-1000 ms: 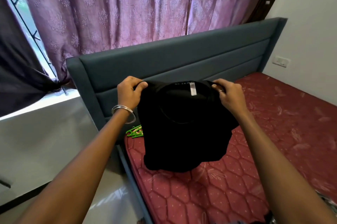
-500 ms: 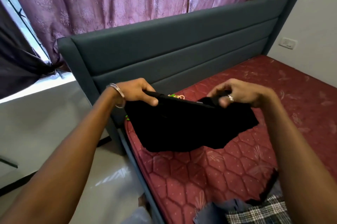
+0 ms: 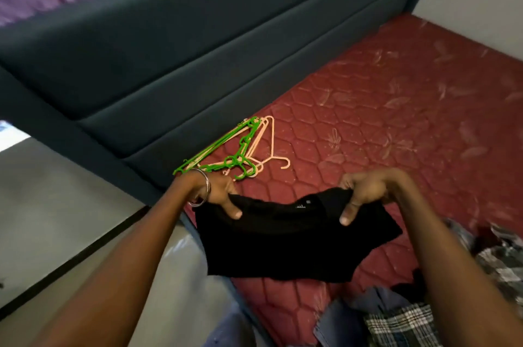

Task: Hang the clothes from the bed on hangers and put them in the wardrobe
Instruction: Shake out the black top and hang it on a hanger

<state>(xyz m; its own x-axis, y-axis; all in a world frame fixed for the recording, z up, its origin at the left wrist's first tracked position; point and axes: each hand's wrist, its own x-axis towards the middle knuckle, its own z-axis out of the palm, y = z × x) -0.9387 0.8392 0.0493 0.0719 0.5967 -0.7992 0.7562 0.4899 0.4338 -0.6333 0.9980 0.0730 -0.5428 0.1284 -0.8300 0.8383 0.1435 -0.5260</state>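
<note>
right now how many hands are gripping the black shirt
2: the left hand grips the black shirt at its left edge, the right hand at its right edge.

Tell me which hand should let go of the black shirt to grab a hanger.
Left. The left hand grips the black shirt right beside the green hanger pile by the headboard; the right hand is farther away and can probably hold the shirt.
</note>
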